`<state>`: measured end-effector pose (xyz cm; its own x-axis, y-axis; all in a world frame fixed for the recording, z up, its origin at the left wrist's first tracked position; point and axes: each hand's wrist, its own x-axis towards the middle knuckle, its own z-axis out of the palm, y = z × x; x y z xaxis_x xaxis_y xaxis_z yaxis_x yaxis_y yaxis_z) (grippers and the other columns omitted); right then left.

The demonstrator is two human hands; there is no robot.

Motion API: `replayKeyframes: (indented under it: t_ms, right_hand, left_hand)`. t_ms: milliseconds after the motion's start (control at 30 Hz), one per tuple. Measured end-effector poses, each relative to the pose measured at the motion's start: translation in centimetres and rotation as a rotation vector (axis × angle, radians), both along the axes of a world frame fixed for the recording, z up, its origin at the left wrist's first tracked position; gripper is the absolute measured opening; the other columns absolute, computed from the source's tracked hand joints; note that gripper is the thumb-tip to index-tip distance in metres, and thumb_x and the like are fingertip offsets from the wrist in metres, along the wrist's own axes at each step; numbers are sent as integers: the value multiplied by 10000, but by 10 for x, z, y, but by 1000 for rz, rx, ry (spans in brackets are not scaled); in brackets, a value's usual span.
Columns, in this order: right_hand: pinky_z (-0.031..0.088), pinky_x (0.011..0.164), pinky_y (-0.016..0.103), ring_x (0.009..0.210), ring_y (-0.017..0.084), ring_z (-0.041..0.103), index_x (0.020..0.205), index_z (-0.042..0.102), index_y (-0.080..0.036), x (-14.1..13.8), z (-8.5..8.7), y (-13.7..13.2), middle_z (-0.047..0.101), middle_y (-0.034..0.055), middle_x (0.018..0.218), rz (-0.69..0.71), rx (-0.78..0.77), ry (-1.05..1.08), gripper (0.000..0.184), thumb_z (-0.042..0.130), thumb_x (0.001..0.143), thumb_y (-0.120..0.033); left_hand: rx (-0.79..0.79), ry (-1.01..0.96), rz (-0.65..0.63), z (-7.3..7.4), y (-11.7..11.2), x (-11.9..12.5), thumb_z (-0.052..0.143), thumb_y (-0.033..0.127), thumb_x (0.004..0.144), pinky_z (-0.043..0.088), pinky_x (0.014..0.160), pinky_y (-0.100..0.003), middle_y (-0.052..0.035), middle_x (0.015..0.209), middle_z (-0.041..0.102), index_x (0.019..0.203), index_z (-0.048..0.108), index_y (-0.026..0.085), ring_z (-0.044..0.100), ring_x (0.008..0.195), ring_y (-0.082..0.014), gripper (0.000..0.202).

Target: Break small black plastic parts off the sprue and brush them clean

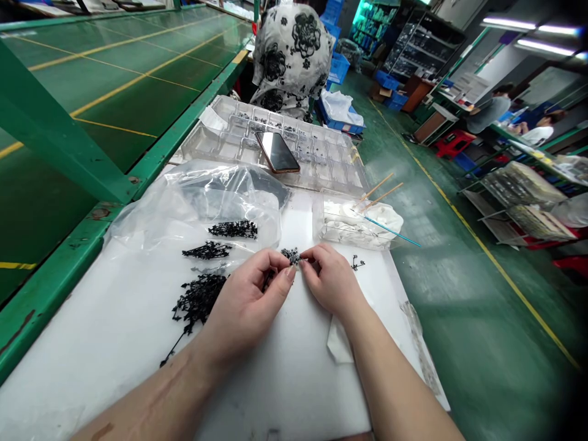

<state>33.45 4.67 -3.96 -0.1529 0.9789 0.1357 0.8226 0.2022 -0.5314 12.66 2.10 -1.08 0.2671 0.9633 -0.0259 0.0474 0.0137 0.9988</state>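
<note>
My left hand (pixel 250 300) and my right hand (pixel 328 278) meet over the white table (pixel 114 343), and both pinch a small black plastic parts cluster (pixel 290 255) between their fingertips. Left of my left hand lie three piles of the same black sprue pieces: one big pile (pixel 198 300), one smaller (pixel 207 250) and one on the bag (pixel 234 229). A single small black piece (pixel 357 264) lies just right of my right hand.
A crumpled clear plastic bag (pixel 202 196) lies behind the piles. A clear compartment tray (pixel 316 156) carries a phone (pixel 277 151). A small clear box (pixel 353 223) holds white cloth and sticks. A person in a flowered top (pixel 291 55) sits beyond. A green conveyor (pixel 92 92) runs along the left.
</note>
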Motion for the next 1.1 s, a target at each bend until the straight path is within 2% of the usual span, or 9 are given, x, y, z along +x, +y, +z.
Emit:
replayKeyframes:
  t_ms: [300, 567, 733, 867, 967, 1100]
  right_hand:
    - [492, 760, 339, 858, 214, 665, 864, 693, -217, 2, 0, -1, 704, 45, 911, 47, 57, 13, 82, 680, 921, -160]
    - [506, 754, 326, 831, 198, 693, 935, 775, -220, 9, -2, 0, 760, 45, 926, 60, 83, 95, 100, 678, 949, -198]
    - [505, 678, 318, 684, 176, 662, 934, 798, -224, 9, 2, -2, 789, 27, 840, -19, 14, 173, 109, 696, 897, -223]
    - [492, 648, 311, 646, 165, 644, 877, 800, -226, 8, 5, -3, 784, 16, 788, -48, -32, 198, 116, 696, 835, -196]
    - [498, 655, 312, 683, 170, 662, 880, 796, -231, 10, 8, -5, 787, 20, 812, -92, -79, 315, 104, 710, 823, -217]
    - [549, 710, 332, 773, 190, 710, 996, 810, -239, 16, 13, -12, 802, 41, 891, -107, -191, 583, 200, 797, 849, -373]
  left_hand:
    - [2, 2, -6, 3, -1, 0, 617, 397, 1062, 457, 724, -273, 24, 894, 642, 1012, 673, 247, 579, 815, -145, 168]
    - [-11, 17, 7, 4, 0, 1, 624, 403, 1048, 449, 711, -285, 12, 891, 631, 995, 667, 232, 574, 813, -156, 184]
    - [-11, 32, -14, 3, -1, 0, 616, 418, 1058, 437, 699, -292, 8, 901, 623, 1007, 665, 231, 563, 800, -157, 200]
    - [-10, 41, -22, 3, -2, 0, 609, 419, 1063, 428, 688, -299, 13, 882, 615, 996, 658, 233, 551, 774, -154, 204]
    - [-7, 45, -29, 2, -1, 0, 610, 413, 1065, 426, 683, -297, 21, 869, 605, 996, 651, 240, 543, 763, -150, 190]
    - [6, 77, -61, 2, -1, 1, 603, 419, 1068, 411, 641, -292, 37, 808, 572, 977, 641, 248, 510, 708, -146, 197]
